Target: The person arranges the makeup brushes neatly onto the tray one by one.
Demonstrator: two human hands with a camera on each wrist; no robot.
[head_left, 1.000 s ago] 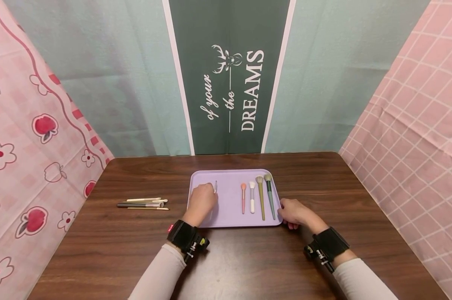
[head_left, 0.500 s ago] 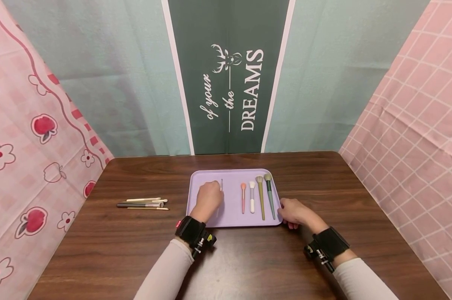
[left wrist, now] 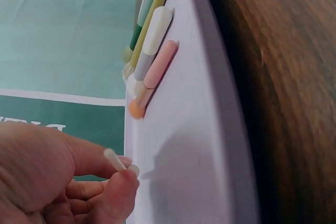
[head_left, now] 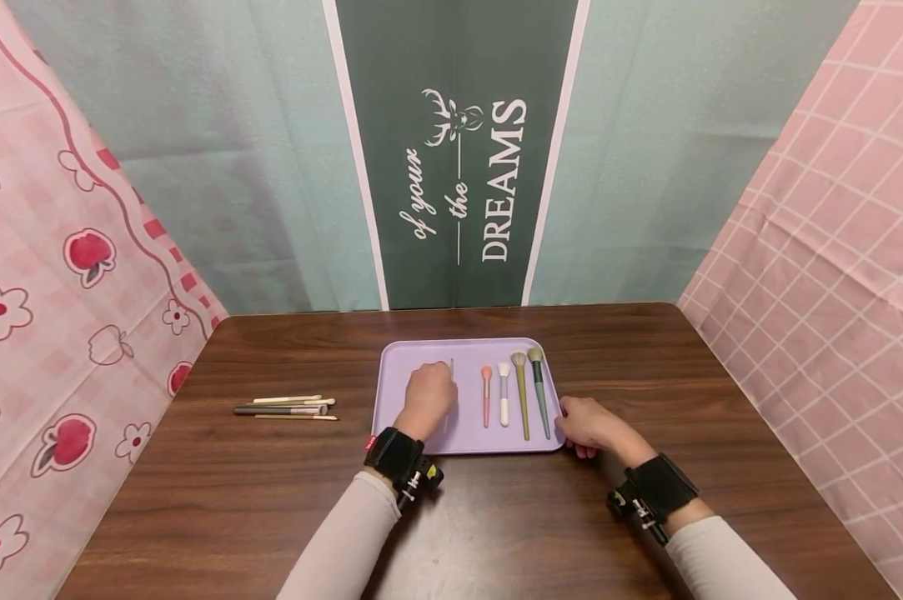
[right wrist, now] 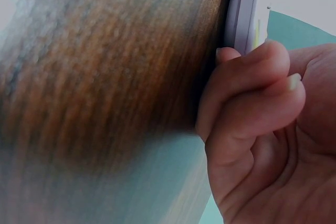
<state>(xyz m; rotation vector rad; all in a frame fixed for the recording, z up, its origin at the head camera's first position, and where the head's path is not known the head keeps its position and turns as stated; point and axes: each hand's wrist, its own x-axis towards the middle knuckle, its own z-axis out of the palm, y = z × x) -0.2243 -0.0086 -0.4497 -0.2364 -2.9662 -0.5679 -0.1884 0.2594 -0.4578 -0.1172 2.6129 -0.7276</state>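
My left hand (head_left: 430, 393) is over the middle of a lilac tray (head_left: 466, 437), pinching a slim makeup brush (left wrist: 113, 158) between thumb and finger. Its pale handle end shows in the left wrist view; most of the rest is hidden by the hand. To its right, several makeup brushes lie side by side in the tray: a short pink one (head_left: 486, 398), a white and grey one (head_left: 504, 396), a long olive one (head_left: 522, 400) and a green one (head_left: 540, 396). At the tray's right edge, near the front corner, my right hand (head_left: 588, 423) grips the rim with curled fingers.
Left of the tray, a loose bundle of slim brushes (head_left: 286, 408) lies on the brown wooden table (head_left: 496, 525). A green curtain (head_left: 631, 167) hangs behind, with pink patterned cloths (head_left: 834, 275) at both sides.
My left hand has moved right across the tray with the slim brush, closer to the pink brush. The right hand stays at the tray's edge.
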